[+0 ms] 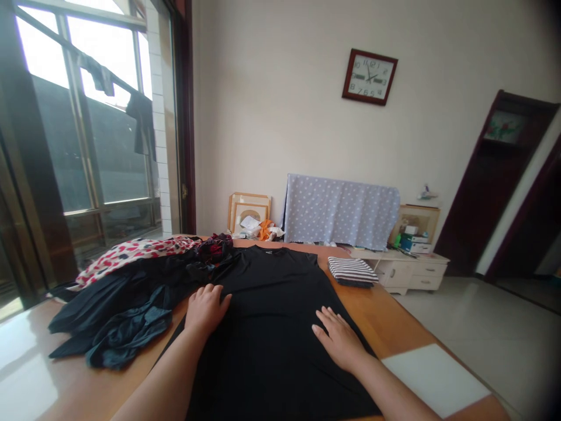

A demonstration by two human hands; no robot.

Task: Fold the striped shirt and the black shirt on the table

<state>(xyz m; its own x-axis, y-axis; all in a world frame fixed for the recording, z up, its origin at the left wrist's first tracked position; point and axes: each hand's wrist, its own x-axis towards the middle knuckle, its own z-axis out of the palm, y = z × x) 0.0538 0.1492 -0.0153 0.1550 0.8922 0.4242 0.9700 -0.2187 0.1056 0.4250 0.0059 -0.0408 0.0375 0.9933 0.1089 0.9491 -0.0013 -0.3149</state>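
Your left hand (205, 308) and right hand (339, 339) press flat on a black shirt (267, 327) spread neck-away across the wooden table (385, 316), fingers loose and open, gripping nothing. The left palm sits near the garment's left edge, fingers slightly curled over the cloth; the right lies flat toward the right edge, fingers extended and held together. Just beside your left wrist, a heap of dark clothes (127, 310) topped by a red-and-white patterned piece (131, 251) crowds that side and appears to overlap the shirt's shoulder; a pull on the shirt could likely drag that pile with it or catch a sleeve beneath it. A folded striped garment (353, 271) rests at the far right, well apart from your hands. A white board (433, 377) lies near your right forearm at the table's corner; a wide sweep of that arm could knock it off. The fabric looks thin and slippery, so uneven pressure may bunch it.
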